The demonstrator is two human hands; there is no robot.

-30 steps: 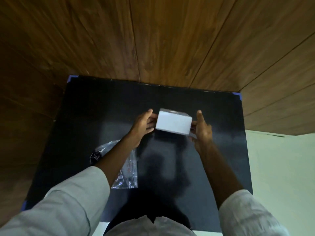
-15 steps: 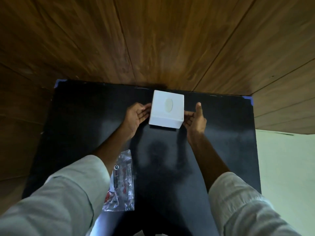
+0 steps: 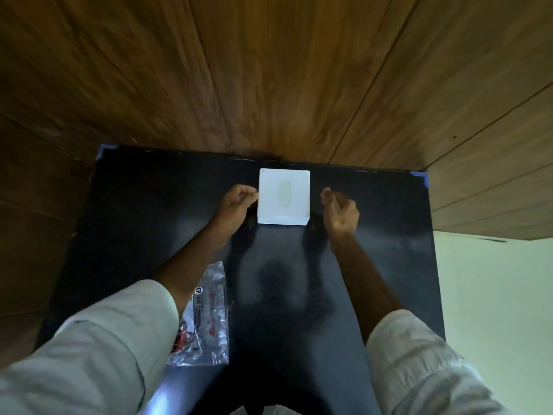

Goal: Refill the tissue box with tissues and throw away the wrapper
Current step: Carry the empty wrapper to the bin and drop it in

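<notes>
A white square tissue box with an oval slot on top stands upright near the far edge of the black table. My left hand rests beside its left wall, fingertips curled and touching or nearly touching the box. A short gap separates the box's right wall from my right hand, whose fingers are loosely curled and hold nothing. A clear plastic wrapper with red print lies flat on the table at near left, partly under my left forearm and sleeve.
The table sits in a corner of wood-panelled walls, which rise right behind the box. Blue tape marks the far corners. A pale floor shows past the table's right edge.
The box was held up between both hands, then turned slot-up and set down near the far edge. My right hand has come off it; my left stays at its side.
</notes>
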